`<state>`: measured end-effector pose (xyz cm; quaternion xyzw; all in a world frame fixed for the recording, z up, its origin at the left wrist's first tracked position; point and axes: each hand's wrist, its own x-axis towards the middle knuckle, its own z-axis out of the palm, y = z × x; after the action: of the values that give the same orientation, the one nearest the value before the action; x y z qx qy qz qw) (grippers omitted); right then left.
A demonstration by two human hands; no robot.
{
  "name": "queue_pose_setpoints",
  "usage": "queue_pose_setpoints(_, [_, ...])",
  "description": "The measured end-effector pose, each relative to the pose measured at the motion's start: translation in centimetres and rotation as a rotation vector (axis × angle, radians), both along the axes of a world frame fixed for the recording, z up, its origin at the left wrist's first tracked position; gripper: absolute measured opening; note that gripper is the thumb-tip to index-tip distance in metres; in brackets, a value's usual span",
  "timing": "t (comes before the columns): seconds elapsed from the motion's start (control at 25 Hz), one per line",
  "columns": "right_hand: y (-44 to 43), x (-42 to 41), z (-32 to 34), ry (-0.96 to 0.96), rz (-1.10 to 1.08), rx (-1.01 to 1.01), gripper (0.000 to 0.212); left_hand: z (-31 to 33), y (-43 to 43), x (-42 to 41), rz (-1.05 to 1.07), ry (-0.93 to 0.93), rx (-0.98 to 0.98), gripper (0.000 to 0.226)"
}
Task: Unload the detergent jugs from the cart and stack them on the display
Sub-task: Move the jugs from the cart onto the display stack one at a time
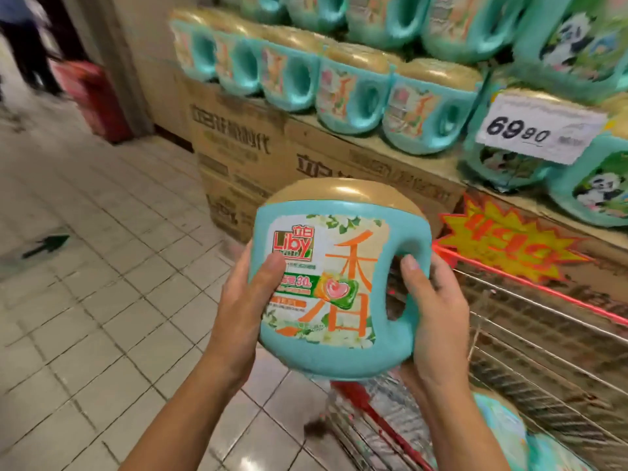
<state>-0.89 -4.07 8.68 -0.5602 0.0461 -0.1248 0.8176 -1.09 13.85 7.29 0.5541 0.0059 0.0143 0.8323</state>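
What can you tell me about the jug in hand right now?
The jug is teal plastic, squat, with a gold cap on top and a Liby label facing the camera. It is upright, slightly tilted, in the air near the cart. The left hand grips its side; the right hand grips its handle.

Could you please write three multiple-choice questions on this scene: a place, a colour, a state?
1. Where is the price sign? A. on the display B. on the floor C. in the cart
2. The cap of the held jug is: A. red B. gold C. white
3. What supports the held jug? A. the floor B. one hand C. both hands
1 A: it hangs among panda jugs. 2 B: it shines gold. 3 C: left hand on the label, right hand on the handle.
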Motion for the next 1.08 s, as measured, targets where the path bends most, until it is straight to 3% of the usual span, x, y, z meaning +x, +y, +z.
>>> queue_pose_setpoints(0.28, [14.7,6.6,-1.8,0.064,0.110,-0.074,0.016,-0.8,14.3,3.3,0.167,0.058,0.046,0.057])
queue_pose_setpoints(0.44, [20.0,12.9,-2.5,0.065,0.153,-0.134,0.016,-1.9,19.2,8.4,0.244,0.069,0.035,0.041])
queue_pose_setpoints(0.68, [26.7,26.1,-0.8,0.022,0.174,-0.149,0.020,-0.4,26.3,21.7,0.263,0.053,0.087,0.053])
queue_pose_setpoints(1.08, [34.4,46.2,5.9,-0.153,0.010,-0.290,0.024,5.1,34.5,43.8,0.135,-0.090,0.010,0.048])
